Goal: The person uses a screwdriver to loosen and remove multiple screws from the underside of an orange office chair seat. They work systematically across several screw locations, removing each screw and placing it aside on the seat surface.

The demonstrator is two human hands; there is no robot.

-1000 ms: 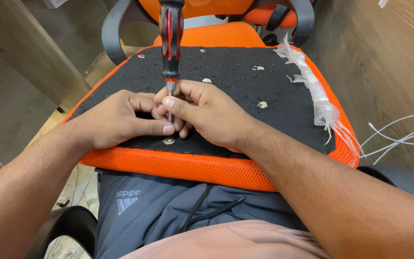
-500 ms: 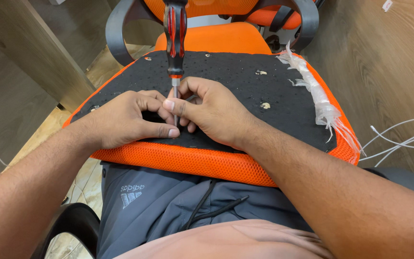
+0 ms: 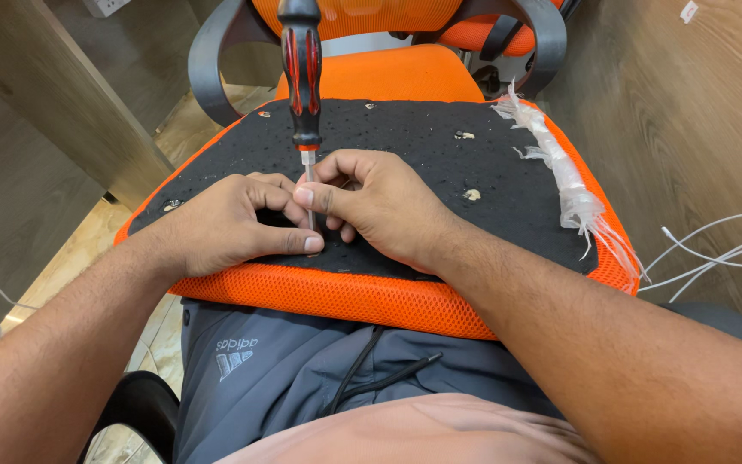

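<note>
Person sits with an upturned chair seat (image 3: 440, 163) across the lap, black underside facing up, orange mesh edge toward the body. A screwdriver (image 3: 302, 77) with a red-and-black handle stands nearly upright near the front edge of the seat, handle free in the air, metal shaft running down between both hands to the black surface. Right hand (image 3: 371, 202) has thumb and fingers curled in and pressed on the shaft just below the handle collar, pinching it. Left hand (image 3: 234, 223) lies flat-ish on the black surface just beside, fingers bent, thumb stretched along the front edge with its tip touching the base of the shaft area; fingers close round the lower shaft, but can't tell whether they truly grip it or only steady it. The two hands touch each other at the fingertips. The tip of the tool is hidden behind the fingers. Small pale fittings (image 3: 471, 194) dot the black underside, well apart from the hands. Frayed clear plastic wrap (image 3: 564, 172) hangs off the seat's right edge. White cables (image 3: 714, 249) lie on the wood floor to the right. Another orange chair (image 3: 388, 51) with grey armrests stands just behind the seat.
</note>
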